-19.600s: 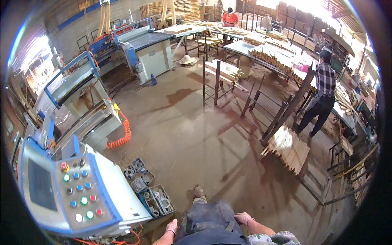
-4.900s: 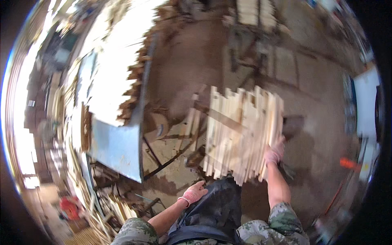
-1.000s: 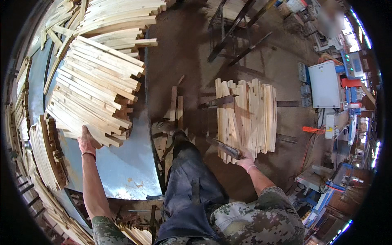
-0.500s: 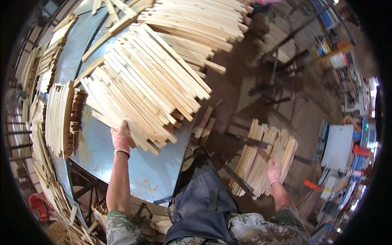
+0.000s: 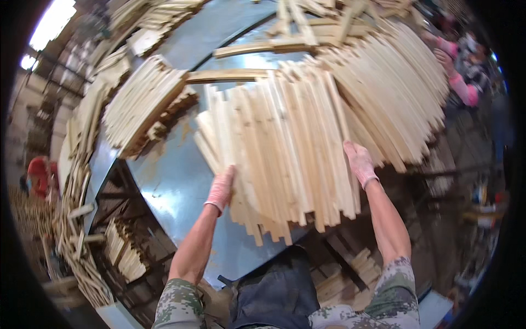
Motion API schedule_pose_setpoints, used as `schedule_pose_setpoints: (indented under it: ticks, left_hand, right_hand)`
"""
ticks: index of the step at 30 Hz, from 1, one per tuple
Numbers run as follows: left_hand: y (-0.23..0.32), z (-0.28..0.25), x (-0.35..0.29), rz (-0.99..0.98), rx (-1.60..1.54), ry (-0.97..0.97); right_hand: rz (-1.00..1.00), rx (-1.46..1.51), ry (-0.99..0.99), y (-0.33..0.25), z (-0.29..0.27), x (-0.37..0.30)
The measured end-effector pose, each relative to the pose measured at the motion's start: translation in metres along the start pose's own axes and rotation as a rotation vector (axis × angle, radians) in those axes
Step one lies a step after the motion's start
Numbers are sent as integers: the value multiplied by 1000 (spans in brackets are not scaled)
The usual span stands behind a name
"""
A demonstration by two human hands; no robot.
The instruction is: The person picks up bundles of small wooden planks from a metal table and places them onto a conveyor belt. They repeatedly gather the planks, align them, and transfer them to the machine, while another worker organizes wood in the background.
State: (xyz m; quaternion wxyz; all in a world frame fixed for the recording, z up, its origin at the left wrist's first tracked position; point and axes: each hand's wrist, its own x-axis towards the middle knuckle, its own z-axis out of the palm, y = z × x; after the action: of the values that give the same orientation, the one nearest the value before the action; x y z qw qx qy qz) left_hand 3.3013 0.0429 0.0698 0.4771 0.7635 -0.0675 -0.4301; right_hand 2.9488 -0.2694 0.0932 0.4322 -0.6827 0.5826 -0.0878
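While the big blue-grey metal table (image 5: 164, 181) sits under everything, we've got a wide bundle of pale wooden slats (image 5: 279, 159) lying on it, our gloved left hand (image 5: 221, 188) flat against its left edge and gloved right hand (image 5: 359, 163) pressing its right side.

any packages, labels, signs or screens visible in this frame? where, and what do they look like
None that I can make out. Both gloved hands, left hand and right hand, press on a bundle of pale wooden slats lying on a blue-grey metal table. More slat stacks lie around it; the edges of the view are too blurred to tell.
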Motion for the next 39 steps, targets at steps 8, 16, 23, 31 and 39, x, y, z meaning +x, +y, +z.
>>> schedule_pose_setpoints:
  ticks: [8,16,23,31,39]
  left_hand:
    - [11,1,-22,16,-260,-147]
    - [9,0,-45,-70,-373,-188]
    - [18,-57,-150,-80,-190,-56]
    - [-37,-165,-312,36,-460,211]
    - [-159,-301,-488,325,-750,445]
  right_hand:
    - [82,-258,114,-42,26,10]
    - [-3,-224,133,-18,34,18]
    - [-168,-191,152,-4,52,-57]
    - [-443,-167,46,-117,116,-170]
    - [-737,-275,-88,-247,235,-342]
